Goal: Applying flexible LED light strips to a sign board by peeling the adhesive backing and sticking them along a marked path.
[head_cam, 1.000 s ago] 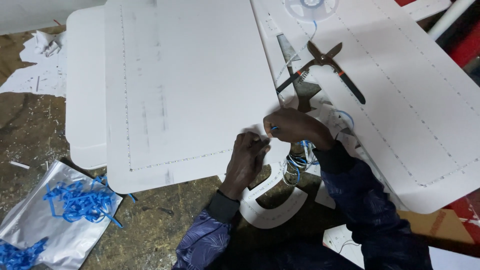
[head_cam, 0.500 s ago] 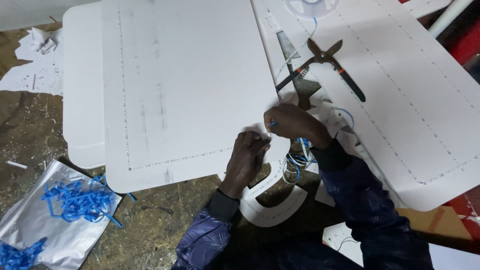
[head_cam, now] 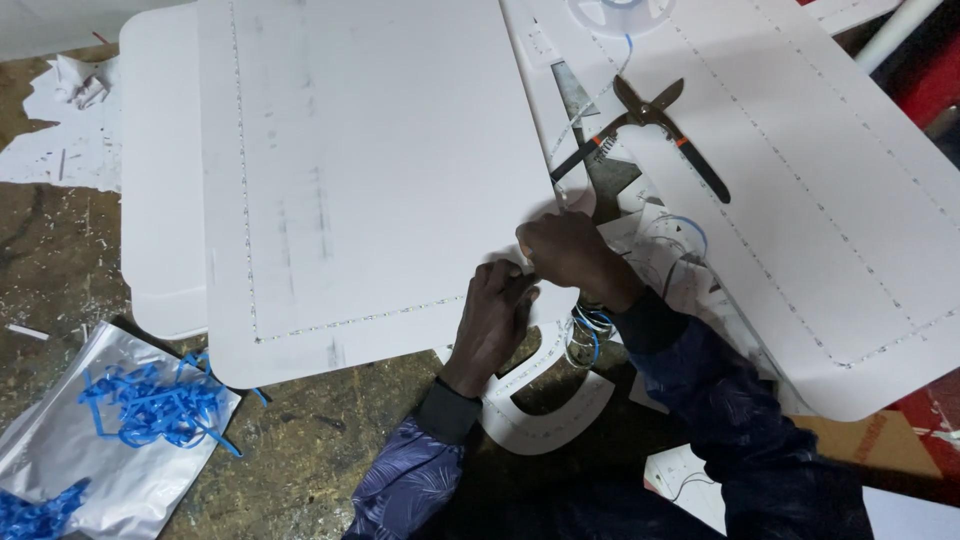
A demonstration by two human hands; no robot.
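Both arms wear long dark navy sleeves with a faint paler leaf-like print, ending in plain dark ribbed cuffs at the wrists, while the left hand [head_cam: 492,320] and the right hand [head_cam: 570,255] are bare, without gloves.

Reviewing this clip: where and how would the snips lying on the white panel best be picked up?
Grip the snips by the two long dark handles, from above. They lie flat on the right white panel with the blades pointing up-right, away from the person, and the handles splayed toward the right hand. Closing the handles together from their outer sides probably gives the safest hold, clear of the blades.
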